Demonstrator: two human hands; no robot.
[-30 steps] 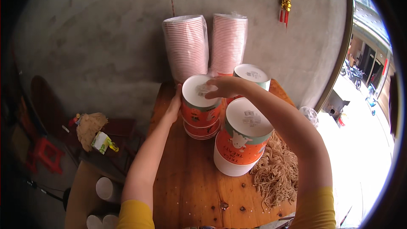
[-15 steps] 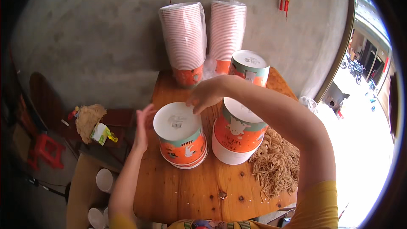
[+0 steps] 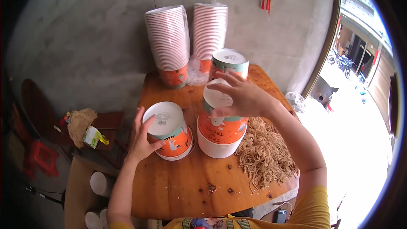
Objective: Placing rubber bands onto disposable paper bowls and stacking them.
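Observation:
An upside-down orange and teal paper bucket (image 3: 168,133) with a white base is on the table, slightly left of centre. My left hand (image 3: 143,139) curves against its left side, thumb across the front and fingers at the base's edge. To the right, a nested stack of inverted buckets (image 3: 222,138) is topped by an orange one. Over that top bucket my right hand (image 3: 243,97) hovers with fingers spread, hiding part of its base; I see nothing in it. Behind it is another inverted bucket (image 3: 229,57), partly covered by my fingers.
Two tall plastic-wrapped bucket stacks (image 3: 167,38) stand at the wooden table's (image 3: 182,186) back, against the grey wall. Tan string (image 3: 267,157) lies heaped at the right. A cardboard box (image 3: 78,186) with white cups is at lower left, near a red stool (image 3: 41,159).
My right hand has moved from above the left bucket to the right-hand stack, its fingers spreading. My left hand has come in against the left bucket. The view has shifted slightly.

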